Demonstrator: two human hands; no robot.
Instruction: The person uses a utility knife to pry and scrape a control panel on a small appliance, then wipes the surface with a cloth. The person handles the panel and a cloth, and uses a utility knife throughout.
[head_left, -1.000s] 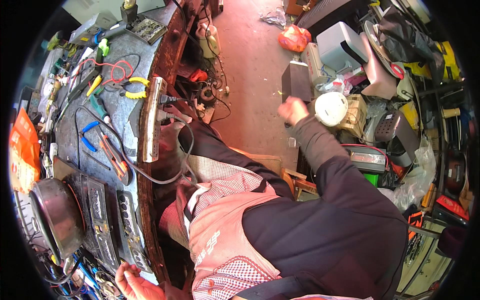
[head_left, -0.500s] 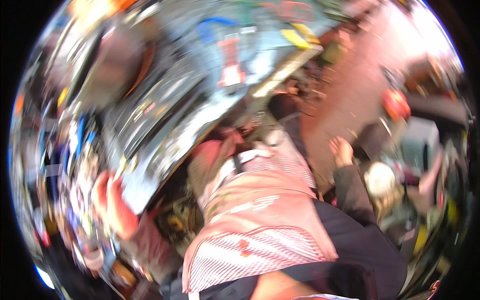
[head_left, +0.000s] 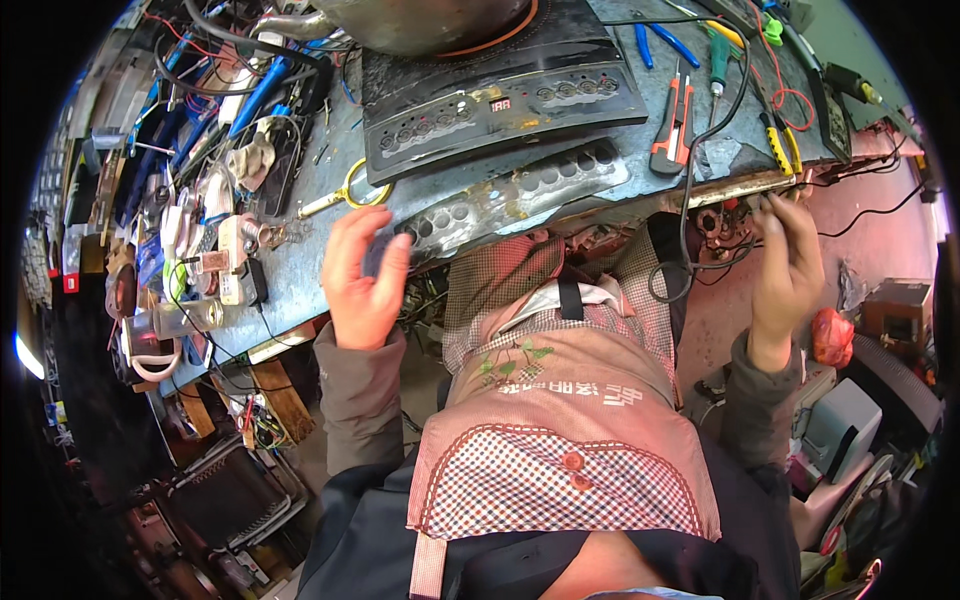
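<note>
My left hand (head_left: 362, 285) hovers at the bench's front edge, thumb and fingers apart and holding nothing. Just beyond it lies a tool with a yellow ring handle (head_left: 366, 186). My right hand (head_left: 787, 270) is raised off the bench's front right edge, its fingers loosely bent, with nothing visible in them. Between the hands, a black induction cooker (head_left: 505, 110) with a lit red display carries a metal pot (head_left: 430, 22). A loose, worn control strip (head_left: 515, 195) with round button marks lies in front of the cooker.
Right of the cooker lie a red-and-grey utility knife (head_left: 673, 128), a green-handled screwdriver (head_left: 720, 60), and yellow-handled pliers (head_left: 778, 145). A black cable (head_left: 688, 215) hangs over the front edge. Clutter with wires and a power strip (head_left: 232, 258) fills the left side.
The view has swung round and is now sharp instead of blurred. My right hand has come up to the bench's edge; my left hand stays open near the yellow-ringed tool.
</note>
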